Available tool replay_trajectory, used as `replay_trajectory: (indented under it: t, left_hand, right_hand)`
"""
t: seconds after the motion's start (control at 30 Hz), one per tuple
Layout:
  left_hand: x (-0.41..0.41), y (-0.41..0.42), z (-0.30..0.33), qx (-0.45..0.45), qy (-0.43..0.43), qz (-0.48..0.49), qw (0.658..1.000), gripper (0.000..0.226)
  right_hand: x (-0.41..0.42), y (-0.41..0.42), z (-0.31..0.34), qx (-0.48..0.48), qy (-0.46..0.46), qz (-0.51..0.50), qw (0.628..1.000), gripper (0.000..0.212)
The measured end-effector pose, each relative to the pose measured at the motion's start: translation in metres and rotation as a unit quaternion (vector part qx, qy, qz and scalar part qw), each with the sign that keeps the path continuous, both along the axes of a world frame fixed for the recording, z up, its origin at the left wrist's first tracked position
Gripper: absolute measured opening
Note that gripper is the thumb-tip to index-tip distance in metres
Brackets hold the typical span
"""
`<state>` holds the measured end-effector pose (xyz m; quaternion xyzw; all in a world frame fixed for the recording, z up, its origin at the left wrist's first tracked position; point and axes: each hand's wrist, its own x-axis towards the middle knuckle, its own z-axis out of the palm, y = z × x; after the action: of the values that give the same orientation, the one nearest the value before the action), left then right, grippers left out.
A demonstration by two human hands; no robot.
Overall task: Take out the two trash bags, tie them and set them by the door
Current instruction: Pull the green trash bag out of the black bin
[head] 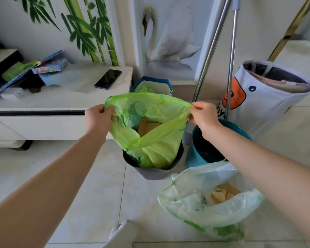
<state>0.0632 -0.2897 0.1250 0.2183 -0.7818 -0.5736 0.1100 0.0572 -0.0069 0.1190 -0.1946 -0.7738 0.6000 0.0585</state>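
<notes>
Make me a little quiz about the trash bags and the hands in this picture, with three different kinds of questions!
1. True or false: the green bag is already fully out of the dark bin.
2. Which hand pinches the green bag's rim on the side nearer the blue bin? A) left hand B) right hand
3. Fill in: the pale bag sits on the ____, its top still open.

Key
1. False: its bottom is still inside the bin.
2. B.
3. Floor.
</notes>
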Motion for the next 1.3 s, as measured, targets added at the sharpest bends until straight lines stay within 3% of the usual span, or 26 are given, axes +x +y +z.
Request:
replay_trajectory:
  t: [0.37,0.5,0.7,1.07,1.2,1.3]
  left_hand:
    - [0.050,0.006,0.110,0.012,0.098,0.013,0.995,0.024]
    - [0.079,0.004,0.146,-0.004,0.127,0.013,0.992,0.018]
    - [0.117,-0.009,0.183,-0.027,0.158,0.018,0.987,0.033]
    - [0.199,-0.045,0.175,-0.023,0.119,-0.027,0.992,0.012]
    - [0.222,-0.072,0.142,0.026,0.034,-0.038,0.998,0.006]
    - [0.236,-0.083,0.100,0.005,-0.032,-0.051,0.998,0.012]
  right_hand:
    - [0.049,-0.003,0.119,-0.038,0.118,-0.002,0.992,0.017]
    - [0.078,-0.005,0.152,-0.059,0.143,0.006,0.988,0.017]
    - [0.114,-0.005,0.188,-0.060,0.185,0.016,0.981,0.026]
    - [0.175,-0.016,0.168,-0.020,0.114,0.104,0.988,0.021]
    - [0.196,-0.015,0.131,0.027,0.042,0.100,0.994,0.020]
    - [0.214,-0.010,0.095,0.076,-0.019,0.110,0.991,0.015]
